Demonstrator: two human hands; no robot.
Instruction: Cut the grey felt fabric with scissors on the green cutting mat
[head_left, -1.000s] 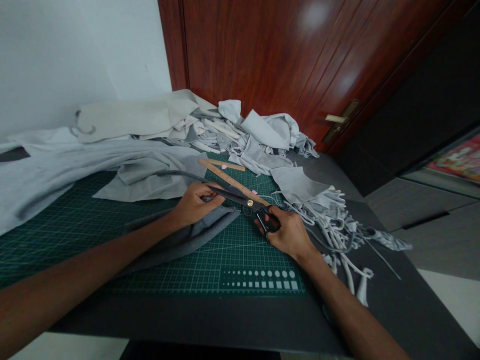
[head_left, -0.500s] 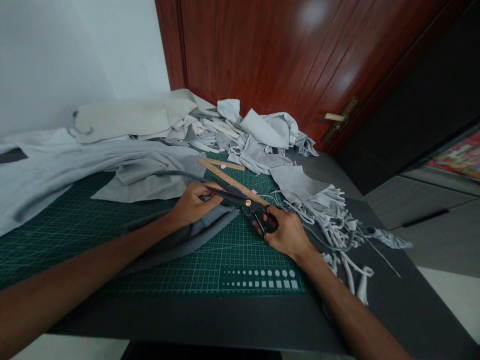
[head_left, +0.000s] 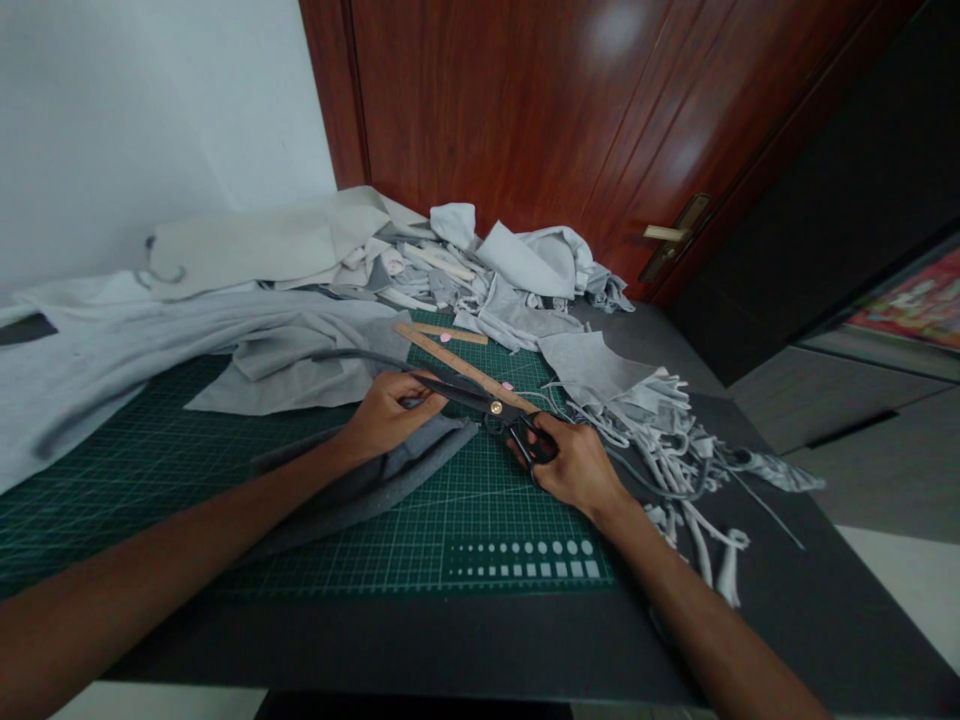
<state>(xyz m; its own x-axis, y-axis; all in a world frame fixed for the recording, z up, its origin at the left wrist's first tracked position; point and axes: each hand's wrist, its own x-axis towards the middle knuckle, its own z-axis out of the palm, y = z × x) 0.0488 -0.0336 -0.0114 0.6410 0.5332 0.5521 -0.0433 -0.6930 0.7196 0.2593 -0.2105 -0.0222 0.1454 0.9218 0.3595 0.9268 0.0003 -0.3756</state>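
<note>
My right hand (head_left: 574, 465) is closed through the black handles of a pair of scissors (head_left: 487, 405), whose blades point left across a dark grey piece of fabric (head_left: 390, 475). My left hand (head_left: 386, 410) pinches the edge of that grey fabric right beside the blade tips. The fabric lies folded on a green cutting mat (head_left: 465, 520) with a white grid. A thin dark strip (head_left: 360, 355) curves away from the fabric just behind my left hand.
A wooden ruler (head_left: 457, 365) lies behind the scissors. Light grey cloth (head_left: 150, 330) covers the mat's left and far side. A heap of scraps (head_left: 517, 270) sits at the back, cut strips (head_left: 675, 450) at the right. A wooden door (head_left: 570, 130) with a handle (head_left: 664, 235) stands behind.
Both hands stay almost in place on the fabric and scissors; the blades have crept slightly left. The view has shifted a little.
</note>
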